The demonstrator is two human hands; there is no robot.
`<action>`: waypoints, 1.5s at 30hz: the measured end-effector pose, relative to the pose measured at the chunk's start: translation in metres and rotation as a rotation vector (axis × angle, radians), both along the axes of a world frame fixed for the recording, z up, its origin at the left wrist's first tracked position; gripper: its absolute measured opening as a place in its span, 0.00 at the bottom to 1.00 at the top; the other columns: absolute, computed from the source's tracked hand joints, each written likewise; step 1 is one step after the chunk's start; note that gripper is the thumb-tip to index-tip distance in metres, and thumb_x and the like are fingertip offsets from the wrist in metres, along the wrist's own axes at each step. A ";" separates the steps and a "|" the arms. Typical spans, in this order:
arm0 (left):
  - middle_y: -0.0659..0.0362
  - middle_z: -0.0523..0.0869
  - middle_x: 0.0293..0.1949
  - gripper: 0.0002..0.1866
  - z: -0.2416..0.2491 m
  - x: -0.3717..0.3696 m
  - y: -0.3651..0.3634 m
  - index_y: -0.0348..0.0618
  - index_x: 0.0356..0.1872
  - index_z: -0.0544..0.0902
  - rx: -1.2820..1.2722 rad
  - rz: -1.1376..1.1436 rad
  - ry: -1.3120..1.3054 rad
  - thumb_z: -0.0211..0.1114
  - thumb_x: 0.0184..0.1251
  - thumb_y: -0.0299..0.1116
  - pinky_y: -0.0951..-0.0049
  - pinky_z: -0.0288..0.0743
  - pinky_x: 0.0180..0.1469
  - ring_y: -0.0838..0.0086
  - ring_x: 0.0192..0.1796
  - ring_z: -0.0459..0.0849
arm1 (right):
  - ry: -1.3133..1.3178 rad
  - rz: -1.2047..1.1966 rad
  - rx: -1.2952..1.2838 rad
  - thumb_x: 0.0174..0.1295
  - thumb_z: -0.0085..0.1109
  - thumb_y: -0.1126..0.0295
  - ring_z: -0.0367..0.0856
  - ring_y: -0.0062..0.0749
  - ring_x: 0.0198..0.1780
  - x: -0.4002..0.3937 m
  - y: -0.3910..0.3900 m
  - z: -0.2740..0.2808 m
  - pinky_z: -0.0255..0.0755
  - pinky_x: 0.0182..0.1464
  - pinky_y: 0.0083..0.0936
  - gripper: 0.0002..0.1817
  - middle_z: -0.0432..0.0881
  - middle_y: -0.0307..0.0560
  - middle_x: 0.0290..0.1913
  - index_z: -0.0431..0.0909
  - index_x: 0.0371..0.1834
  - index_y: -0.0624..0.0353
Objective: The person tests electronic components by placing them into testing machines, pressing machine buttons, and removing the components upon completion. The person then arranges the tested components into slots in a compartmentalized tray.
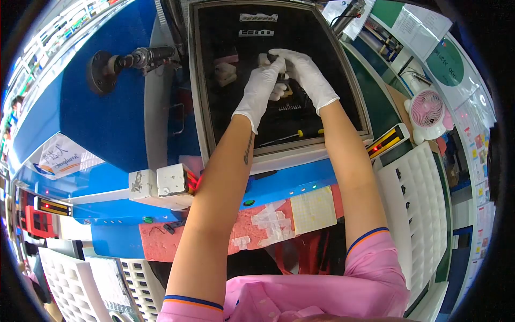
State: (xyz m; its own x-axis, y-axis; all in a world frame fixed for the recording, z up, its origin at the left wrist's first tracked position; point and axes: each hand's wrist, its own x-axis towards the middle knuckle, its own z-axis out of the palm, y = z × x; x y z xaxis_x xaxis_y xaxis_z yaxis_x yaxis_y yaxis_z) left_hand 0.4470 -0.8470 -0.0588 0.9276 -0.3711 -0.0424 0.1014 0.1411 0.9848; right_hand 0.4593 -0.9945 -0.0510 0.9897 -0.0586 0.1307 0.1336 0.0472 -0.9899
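My left hand (260, 88), in a white glove, is closed with its fingertips meeting those of my right hand (306, 74), which is gloved too. Between them shows a small whitish and dark piece, mostly covered by the fingers; its kind cannot be made out. Both hands are over a black panel (230, 115) in a metal frame. Just under the fingers sits a small tan part (288, 90), partly hidden. Left of the hands lie a pink block (227, 57) and whitish blocks (225, 74). Two slotted metal strips, an upper one (258, 17) and a lower one (256, 33), lie beyond.
A yellow-tipped thin tool (299, 133) lies near the frame's front edge. Light-barrier posts stand at right (387, 141) and left (52, 206). White foam trays (416, 206) and a pink fan (427, 109) are on the right. A white block (173, 180) stands front left.
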 end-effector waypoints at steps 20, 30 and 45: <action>0.55 0.82 0.25 0.41 -0.002 0.013 -0.006 0.30 0.43 0.77 -0.356 -0.055 -0.116 0.46 0.62 0.69 0.82 0.73 0.25 0.77 0.23 0.80 | -0.254 -0.255 -0.649 0.61 0.53 0.76 0.80 0.33 0.42 0.037 -0.016 -0.024 0.72 0.46 0.25 0.19 0.81 0.54 0.43 0.72 0.57 0.61; 0.54 0.82 0.26 0.41 -0.003 0.012 -0.005 0.33 0.41 0.77 -0.335 -0.057 -0.152 0.46 0.60 0.70 0.79 0.75 0.28 0.76 0.25 0.80 | -0.191 -0.118 -0.244 0.64 0.51 0.77 0.79 0.29 0.42 0.051 -0.022 -0.036 0.72 0.45 0.22 0.19 0.81 0.51 0.44 0.71 0.59 0.61; 0.54 0.82 0.27 0.41 -0.005 0.011 -0.005 0.32 0.43 0.76 -0.347 -0.066 -0.139 0.47 0.60 0.70 0.79 0.73 0.29 0.75 0.26 0.80 | -0.351 -0.148 -0.549 0.64 0.50 0.79 0.78 0.22 0.42 0.042 -0.022 -0.035 0.72 0.45 0.19 0.17 0.82 0.44 0.44 0.75 0.55 0.57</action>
State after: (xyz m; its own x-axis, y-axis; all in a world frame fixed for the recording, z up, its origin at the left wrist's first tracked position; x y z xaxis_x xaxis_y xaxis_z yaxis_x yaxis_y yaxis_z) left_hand 0.4583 -0.8515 -0.0640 0.8892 -0.4006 0.2210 -0.0098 0.4662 0.8846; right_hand 0.5013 -1.0164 -0.0856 0.8694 -0.0238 0.4936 0.4187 -0.4950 -0.7614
